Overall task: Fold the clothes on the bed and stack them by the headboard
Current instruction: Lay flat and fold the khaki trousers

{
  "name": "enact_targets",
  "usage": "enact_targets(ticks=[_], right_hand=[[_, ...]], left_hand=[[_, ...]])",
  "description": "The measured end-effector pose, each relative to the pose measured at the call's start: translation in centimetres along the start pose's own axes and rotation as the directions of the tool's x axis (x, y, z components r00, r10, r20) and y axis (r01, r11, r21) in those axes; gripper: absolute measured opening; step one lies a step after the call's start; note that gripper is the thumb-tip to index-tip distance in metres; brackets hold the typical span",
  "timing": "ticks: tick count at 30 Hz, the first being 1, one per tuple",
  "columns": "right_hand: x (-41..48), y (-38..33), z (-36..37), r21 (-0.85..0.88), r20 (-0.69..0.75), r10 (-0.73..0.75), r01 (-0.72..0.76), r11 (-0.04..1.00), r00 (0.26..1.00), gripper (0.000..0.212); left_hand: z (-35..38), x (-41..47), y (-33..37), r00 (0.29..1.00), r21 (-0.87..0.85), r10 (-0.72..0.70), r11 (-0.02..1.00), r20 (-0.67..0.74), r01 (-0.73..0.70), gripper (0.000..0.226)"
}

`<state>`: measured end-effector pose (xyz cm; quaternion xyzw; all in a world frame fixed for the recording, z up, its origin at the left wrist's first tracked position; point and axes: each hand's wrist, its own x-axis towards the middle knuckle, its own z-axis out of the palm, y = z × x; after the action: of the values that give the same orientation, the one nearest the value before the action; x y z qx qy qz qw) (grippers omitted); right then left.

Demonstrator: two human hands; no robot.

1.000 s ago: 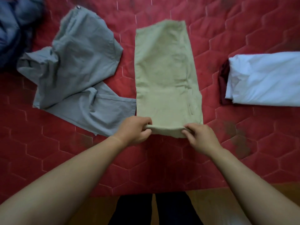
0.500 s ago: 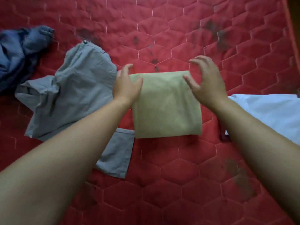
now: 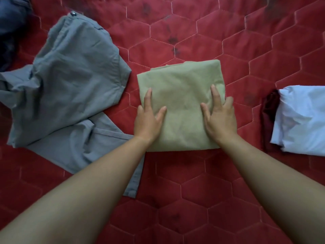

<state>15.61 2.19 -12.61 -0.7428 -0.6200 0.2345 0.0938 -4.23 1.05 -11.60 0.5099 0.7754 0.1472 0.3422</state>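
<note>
Head view: left hand and right hand press folded khaki garment flat.

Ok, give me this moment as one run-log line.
stage: pressing fold | khaki garment: folded, on red quilt | left hand: flat on it | right hand: on it | grey trousers: unfolded | white garment: folded

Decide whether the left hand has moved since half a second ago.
Yes. Against the folded khaki cloth, the left hand has drawn back toward the person, from the cloth's far left corner to its near left part, lying flat.
</note>
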Motion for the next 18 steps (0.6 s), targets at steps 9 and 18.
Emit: enact_targets(ticks=[9,18], right_hand=[[-6.6,3.2,-2.3,0.085,-0.043,0.142,-0.138,0.987,0.989,0.066],[-3.5,2.4,-4.9,0.283,-0.12,0.149,-0.11,0.953,0.982,0.058]], left_hand=[[0.5,-6.5,-1.7,0.99,0.151,0.105,0.981,0.094,-0.119,0.067],[-1.9,-3.3,1.3,0.922,0.143,0.385,0.911,0.039,-0.387,0.038]])
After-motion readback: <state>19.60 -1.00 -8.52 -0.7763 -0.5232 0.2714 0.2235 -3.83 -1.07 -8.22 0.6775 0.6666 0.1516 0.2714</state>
